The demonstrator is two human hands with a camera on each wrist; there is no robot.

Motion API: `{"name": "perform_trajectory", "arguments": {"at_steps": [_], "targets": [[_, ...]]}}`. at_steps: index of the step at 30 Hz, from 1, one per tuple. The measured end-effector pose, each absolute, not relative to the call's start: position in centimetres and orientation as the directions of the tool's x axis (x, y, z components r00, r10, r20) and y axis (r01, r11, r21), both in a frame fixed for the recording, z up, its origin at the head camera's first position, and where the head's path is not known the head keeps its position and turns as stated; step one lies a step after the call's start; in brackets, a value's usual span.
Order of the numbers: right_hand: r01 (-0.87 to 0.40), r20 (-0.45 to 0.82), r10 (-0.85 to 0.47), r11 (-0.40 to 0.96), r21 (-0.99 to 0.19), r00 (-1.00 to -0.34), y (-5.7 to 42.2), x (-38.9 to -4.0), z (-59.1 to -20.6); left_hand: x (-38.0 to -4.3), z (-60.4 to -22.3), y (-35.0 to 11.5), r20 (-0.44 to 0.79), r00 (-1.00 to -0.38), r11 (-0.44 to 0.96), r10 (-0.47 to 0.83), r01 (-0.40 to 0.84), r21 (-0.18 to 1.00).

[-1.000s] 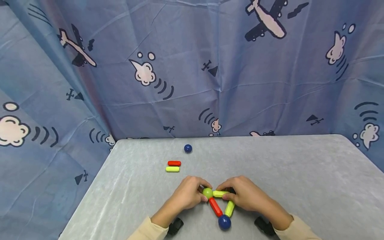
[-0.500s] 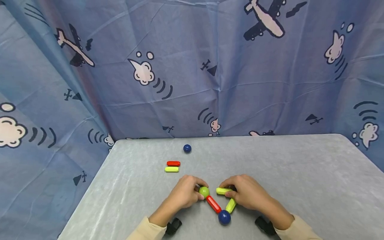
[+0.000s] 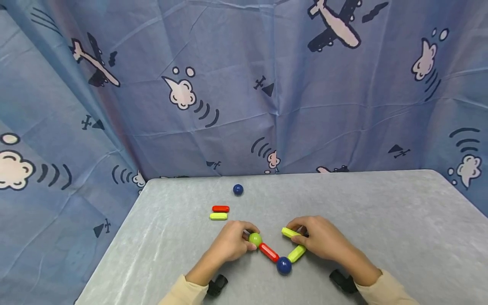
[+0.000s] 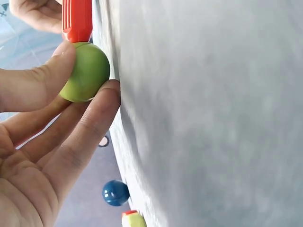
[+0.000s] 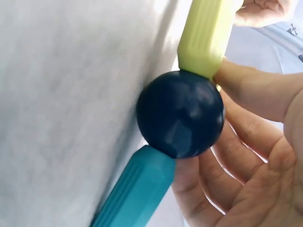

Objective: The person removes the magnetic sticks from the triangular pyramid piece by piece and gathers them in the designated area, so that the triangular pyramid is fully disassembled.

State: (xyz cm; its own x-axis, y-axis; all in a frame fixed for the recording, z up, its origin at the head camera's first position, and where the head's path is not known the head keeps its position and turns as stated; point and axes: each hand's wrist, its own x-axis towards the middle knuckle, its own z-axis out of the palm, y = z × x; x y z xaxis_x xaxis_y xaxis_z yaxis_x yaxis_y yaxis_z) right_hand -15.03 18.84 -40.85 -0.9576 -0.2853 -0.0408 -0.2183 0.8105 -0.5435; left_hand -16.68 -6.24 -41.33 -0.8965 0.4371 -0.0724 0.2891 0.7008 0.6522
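Note:
My left hand [image 3: 230,243] pinches a green ball [image 3: 255,239] between thumb and fingers. A red magnetic stick [image 3: 269,252] runs from it to a dark blue ball [image 3: 284,265]. On that ball's other side, a yellow-green stick [image 3: 296,253] leads to my right hand [image 3: 322,239]. The right thumb and fingers grip a second yellow-green stick [image 3: 289,232], its free end pointing toward the left hand across a gap. In the right wrist view, another dark blue ball [image 5: 181,113] lies by the right fingers, joining a yellow-green stick [image 5: 201,40] and a teal stick [image 5: 135,189]; the right hand covers this joint in the head view.
Farther back on the grey tabletop [image 3: 381,212] lie a loose red stick [image 3: 220,209] and a yellow-green stick [image 3: 218,216] side by side. A loose blue ball [image 3: 238,189] sits near the far edge. A patterned blue curtain [image 3: 228,127] hangs behind.
The green ball and the right hand's yellow-green stick were touching and have come apart. The hands have spread, widening the angle at the front blue ball, and the right hand's stick has turned.

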Motion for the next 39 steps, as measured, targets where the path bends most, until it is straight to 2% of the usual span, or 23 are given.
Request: {"name": "perform_trajectory", "arguments": {"at_steps": [12,30,33,39], "targets": [[-0.181,-0.039,-0.24,0.819,-0.544,-0.97,20.4,-15.7,-40.6,-17.4,-41.1,-7.2,-0.121,-0.912,0.706,0.392,0.214,0.675],[-0.134,-0.075,-0.196,0.859,-0.494,-0.978,21.3,-16.1,-40.6,-17.5,-41.0,-7.9,-0.125,-0.895,0.707,0.428,0.246,0.663],[-0.177,-0.033,-0.218,0.862,-0.475,-0.975,21.0,-16.0,-40.3,-17.5,-41.0,-8.0,-0.125,-0.88,0.7,0.459,0.272,0.661],[-0.412,0.12,-0.404,0.793,-0.449,-0.907,18.8,-14.8,-39.9,-17.6,-41.1,-7.9,-0.108,-0.87,0.696,0.481,0.304,0.65]]}}
